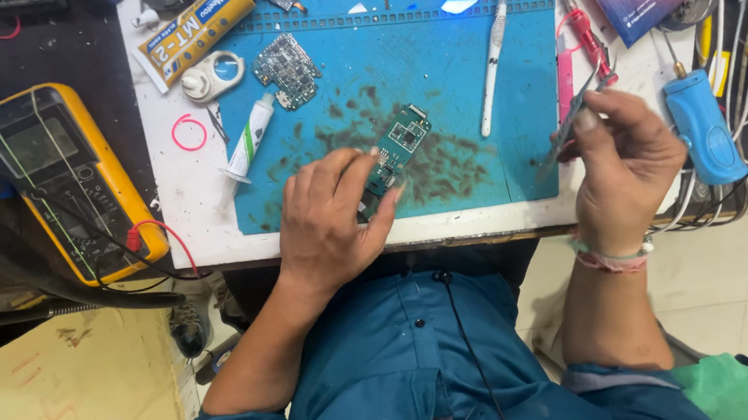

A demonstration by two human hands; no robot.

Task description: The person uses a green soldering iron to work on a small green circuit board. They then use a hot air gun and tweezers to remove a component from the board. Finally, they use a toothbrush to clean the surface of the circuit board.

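Our left hand (pixel 331 217) rests near the front edge of the blue work mat (pixel 444 76), fingers curled down and pinching the near end of a small green circuit board (pixel 400 143). The board lies flat on the mat and runs from our fingertips toward one o'clock, over a patch of dark smudges. Our right hand (pixel 626 164), at three o'clock from the board and well apart from it, is closed around a pair of metal tweezers (pixel 574 120), thumb pressed on the upper arm, the tips pointing down toward seven o'clock at the mat's right edge.

At eleven o'clock from the board a second, darker circuit board (pixel 287 68) lies on the mat, and just beside it a small white-and-green tube (pixel 247 144) lies across the mat's left edge. A white-handled tool (pixel 494 56) lies upright at one o'clock. A yellow multimeter (pixel 69 181) sits at nine o'clock, off the white surface (pixel 193 221), with a red lead curling by it. A blue handheld tool (pixel 702 125) lies at three o'clock beyond our right hand, among white cables. A yellow tube (pixel 194 31) lies at the top left.
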